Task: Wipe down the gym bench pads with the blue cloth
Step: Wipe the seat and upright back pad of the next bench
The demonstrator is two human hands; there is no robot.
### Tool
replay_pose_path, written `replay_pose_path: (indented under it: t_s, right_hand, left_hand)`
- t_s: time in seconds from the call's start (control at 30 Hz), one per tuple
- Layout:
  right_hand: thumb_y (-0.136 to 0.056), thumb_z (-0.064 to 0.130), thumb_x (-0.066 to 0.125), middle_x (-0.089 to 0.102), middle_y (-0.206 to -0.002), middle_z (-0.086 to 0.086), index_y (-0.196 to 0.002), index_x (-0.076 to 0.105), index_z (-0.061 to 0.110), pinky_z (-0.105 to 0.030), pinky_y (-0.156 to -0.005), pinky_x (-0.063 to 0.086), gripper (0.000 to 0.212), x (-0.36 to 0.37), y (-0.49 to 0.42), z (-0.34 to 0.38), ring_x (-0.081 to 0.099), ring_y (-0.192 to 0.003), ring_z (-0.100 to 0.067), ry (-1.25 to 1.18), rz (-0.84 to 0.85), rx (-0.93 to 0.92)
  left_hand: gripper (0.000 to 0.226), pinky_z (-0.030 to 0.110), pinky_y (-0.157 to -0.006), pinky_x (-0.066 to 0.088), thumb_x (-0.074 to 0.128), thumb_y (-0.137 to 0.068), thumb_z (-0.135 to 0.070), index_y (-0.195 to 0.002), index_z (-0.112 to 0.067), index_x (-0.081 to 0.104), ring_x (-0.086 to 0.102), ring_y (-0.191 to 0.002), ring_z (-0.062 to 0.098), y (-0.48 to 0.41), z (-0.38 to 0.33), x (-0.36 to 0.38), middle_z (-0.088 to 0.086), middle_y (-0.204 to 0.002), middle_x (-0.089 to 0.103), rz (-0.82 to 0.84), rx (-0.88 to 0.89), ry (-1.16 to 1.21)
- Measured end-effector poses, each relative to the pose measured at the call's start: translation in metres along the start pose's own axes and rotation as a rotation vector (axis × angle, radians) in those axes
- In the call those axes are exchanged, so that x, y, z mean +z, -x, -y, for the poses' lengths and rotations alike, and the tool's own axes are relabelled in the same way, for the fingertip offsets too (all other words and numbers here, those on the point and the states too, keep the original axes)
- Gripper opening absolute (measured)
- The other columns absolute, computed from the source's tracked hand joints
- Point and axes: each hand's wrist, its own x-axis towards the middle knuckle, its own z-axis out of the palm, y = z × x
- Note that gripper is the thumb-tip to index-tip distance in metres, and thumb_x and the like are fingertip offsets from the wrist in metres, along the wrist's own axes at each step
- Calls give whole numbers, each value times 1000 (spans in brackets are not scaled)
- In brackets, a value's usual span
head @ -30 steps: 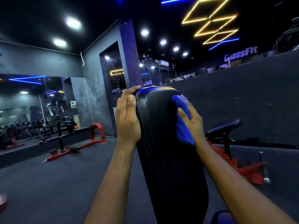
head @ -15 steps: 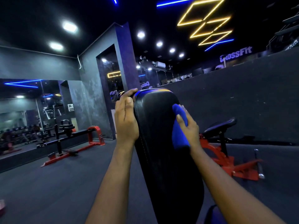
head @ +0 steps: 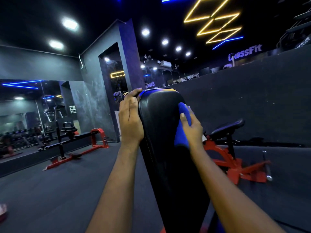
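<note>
The bench's back pad (head: 168,148) stands tilted up in front of me, black and glossy, and it takes up most of the middle of my view. My left grip (head: 130,121) is curled round its top left corner, thumb lying along the edge, to brace it. My right grip (head: 192,130) is closed on the blue cloth (head: 180,140) and pins it against the pad's right edge, a little below the top right corner. My thumb is on top and my other fingers are hidden past the edge.

I cannot tell whether the pad is locked at this angle. If it is not, a hard push from the right could rock it, should my left grip slacken. The cloth is bunched narrow, so I judge each stroke cleans only a thin strip and the broad centre could be missed. Its loose lower end could also drag free of my palm on slick vinyl.
</note>
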Motion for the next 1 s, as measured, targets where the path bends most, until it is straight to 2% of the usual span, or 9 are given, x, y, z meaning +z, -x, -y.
replay_pose_path:
  t_s: [0.1,0.17,0.27,0.37,0.47,0.57,0.7,0.83,1.0]
  right_hand:
    - [-97,35,52,46,-150,6,-141,50,23,-23,-119,24,45,-3,51,12,35,-144,-11,13,117,-293]
    - [-98,33,51,46,-150,5,-141,48,27,-31,-120,25,44,-11,50,3,35,-144,-11,24,214,-395]
    - [-95,38,53,48,-149,3,-140,51,24,-41,-121,25,47,-12,7,-8,36,-144,-12,-11,137,-206]
    - [-97,33,56,48,-148,4,-141,53,19,-29,-119,27,46,-1,-10,6,38,-143,-11,17,24,-5]
    - [-97,33,54,45,-149,9,-141,52,20,-22,-118,25,45,6,40,32,34,-143,-8,34,70,-213]
    - [-99,30,52,45,-151,6,-142,51,22,-35,-120,26,44,5,94,41,33,-145,-13,18,177,-420]
    - [-99,32,52,43,-153,7,-142,50,26,-43,-120,26,43,16,69,59,28,-147,-10,44,165,-366]
    - [-98,32,53,46,-151,6,-141,53,22,-44,-119,27,45,35,44,84,27,-148,-11,51,141,-366]
    - [-97,17,58,42,-154,1,-142,53,19,-50,-117,30,46,15,88,62,30,-147,-17,83,215,-507]
  left_hand:
    - [40,52,-103,42,33,-102,-31,-124,-19,64,56,-117,26,-1,2,0,0,-122,64,-6,22,3]
    - [39,50,-104,41,33,-102,-30,-124,-18,64,55,-119,24,-1,2,0,-1,-123,64,-8,12,9]
    - [39,48,-106,40,33,-103,-27,-124,-17,64,54,-121,23,0,0,2,-2,-124,64,-7,11,17]
    - [39,51,-106,40,33,-102,-30,-124,-19,64,54,-121,25,0,0,1,-1,-124,64,-5,9,17]
    - [40,54,-105,40,34,-101,-34,-123,-18,64,55,-120,28,0,4,0,2,-123,64,3,14,32]
    - [40,57,-103,40,35,-102,-35,-121,-15,63,57,-117,28,-1,3,0,6,-122,64,8,28,52]
    - [32,58,-97,44,34,-104,-24,-117,-18,63,59,-102,26,-1,0,-1,10,-109,64,88,25,137]
    - [31,34,-98,45,32,-103,-17,-119,-12,59,58,-109,19,-6,-2,-6,1,-116,63,168,24,156]
    - [31,43,-101,45,33,-103,-22,-119,-17,59,58,-113,25,-8,-3,-11,12,-122,62,223,-9,181]
